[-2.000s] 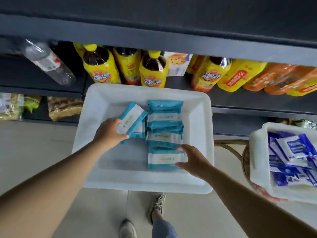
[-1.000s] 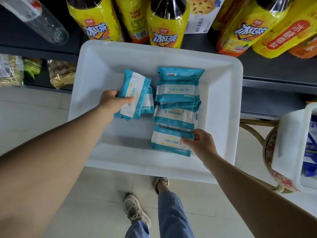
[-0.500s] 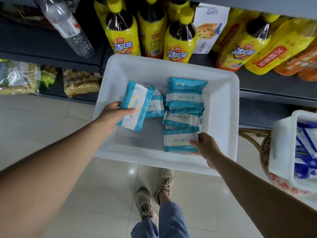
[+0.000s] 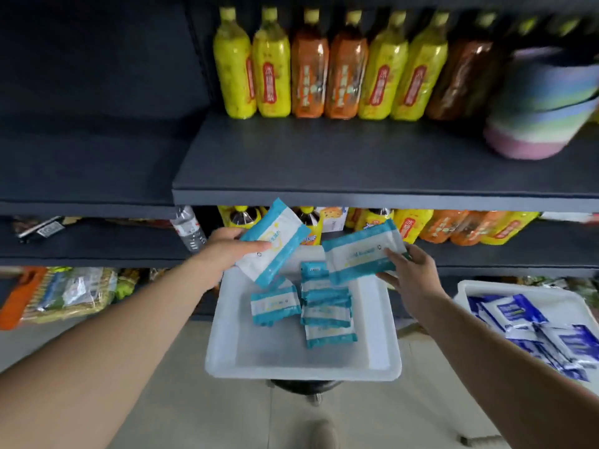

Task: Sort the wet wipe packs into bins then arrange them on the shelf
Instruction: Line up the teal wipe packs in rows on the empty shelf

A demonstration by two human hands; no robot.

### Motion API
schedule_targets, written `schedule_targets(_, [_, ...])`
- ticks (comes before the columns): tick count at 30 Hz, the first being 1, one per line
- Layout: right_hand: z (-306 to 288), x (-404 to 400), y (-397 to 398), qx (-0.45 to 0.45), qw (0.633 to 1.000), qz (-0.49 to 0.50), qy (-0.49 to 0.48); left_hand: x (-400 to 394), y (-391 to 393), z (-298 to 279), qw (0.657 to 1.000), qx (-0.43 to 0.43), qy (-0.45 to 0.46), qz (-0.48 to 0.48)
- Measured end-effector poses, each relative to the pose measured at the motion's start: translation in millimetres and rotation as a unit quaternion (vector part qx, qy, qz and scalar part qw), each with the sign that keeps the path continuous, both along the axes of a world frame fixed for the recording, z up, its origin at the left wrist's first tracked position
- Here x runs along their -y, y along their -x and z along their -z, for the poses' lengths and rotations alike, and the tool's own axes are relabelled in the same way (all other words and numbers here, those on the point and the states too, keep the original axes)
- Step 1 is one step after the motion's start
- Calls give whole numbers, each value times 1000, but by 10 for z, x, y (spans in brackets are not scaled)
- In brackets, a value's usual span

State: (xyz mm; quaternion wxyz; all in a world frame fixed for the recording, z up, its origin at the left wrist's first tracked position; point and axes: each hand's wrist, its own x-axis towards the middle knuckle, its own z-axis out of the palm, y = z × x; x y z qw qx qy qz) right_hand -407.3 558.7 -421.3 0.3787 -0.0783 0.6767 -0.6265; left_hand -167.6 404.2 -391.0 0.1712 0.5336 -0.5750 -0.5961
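Nearest to me, my shoe [image 4: 321,432] stands on the pale floor, just in front of a dark stool [image 4: 304,385] that carries the white bin [image 4: 227,361]. In the bin lie more teal wet wipe packs [image 4: 327,314], one to the left of a short overlapping column. To the right of the bin, a second white bin [image 4: 466,290] holds dark blue packs [image 4: 531,322]. Above the bin's far end, my left hand [image 4: 227,251] grips a teal and white pack [image 4: 274,243], thumb across its face, the pack tilted. My right hand [image 4: 413,273] pinches a second teal pack [image 4: 363,251] by its right end, held lifted over the bin's far right corner. Beyond the bin, the dark shelf [image 4: 356,163] stands with a bare front, a row of yellow and orange bottles [image 4: 324,66] along its back and a stack of pastel bowls [image 4: 541,105] at its right.
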Motion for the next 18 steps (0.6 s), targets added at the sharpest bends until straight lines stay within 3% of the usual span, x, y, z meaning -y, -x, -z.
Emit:
schedule_targets(5, [-1256, 36, 235, 2, 991, 83, 102, 18, 277, -1215, 995, 6, 86, 53])
schedule_targets(12, [-2846, 160, 690, 98, 957, 167, 217, -7, 860, -2735, 970, -17, 203, 134])
schedule_targets(15, [-3333, 261, 968, 80, 961, 163, 210, 104, 1170, -3223, 953, -9, 264, 147])
schedule_targets(18, [-3671, 443, 1303, 4, 966, 149, 213, 313, 1494, -3545, 936, 3, 310, 166])
